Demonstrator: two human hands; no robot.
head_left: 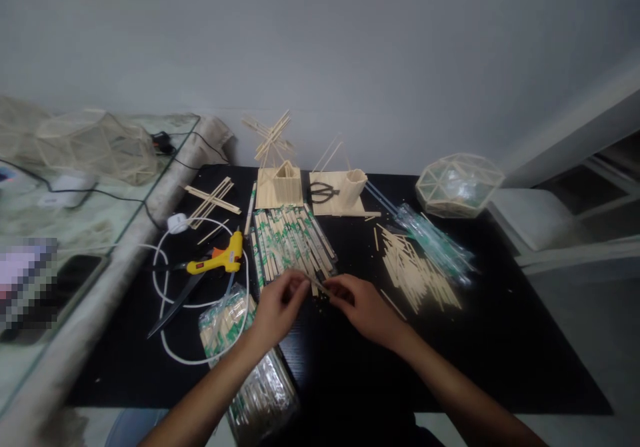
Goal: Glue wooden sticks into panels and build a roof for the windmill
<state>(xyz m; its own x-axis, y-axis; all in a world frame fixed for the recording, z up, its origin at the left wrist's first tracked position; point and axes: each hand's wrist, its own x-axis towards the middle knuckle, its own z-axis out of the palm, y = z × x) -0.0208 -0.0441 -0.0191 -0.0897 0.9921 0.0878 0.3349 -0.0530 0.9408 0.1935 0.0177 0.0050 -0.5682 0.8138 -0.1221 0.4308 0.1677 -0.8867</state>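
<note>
My left hand point(281, 304) and my right hand point(364, 306) meet over the near end of a spread of paper-wrapped chopsticks point(287, 240). Both are closed, pinching a thin stick point(319, 283) between the fingertips from either end. Its middle shows as a narrow slanting line; the fingers cover its ends, and I cannot tell whether it is wrapped. By my left forearm lies a plastic pack of wrapped chopsticks point(225, 324). To the right of my right hand, bare wooden sticks point(415, 267) are heaped loosely.
A yellow glue gun point(216, 263) lies at left, amid a looped white cable point(183, 360) and a knife point(175, 307). Two stick-built models on wooden bases point(265, 197) stand behind, with black scissors point(324, 192) on one. A faceted stick frame point(460, 184) sits at the back right.
</note>
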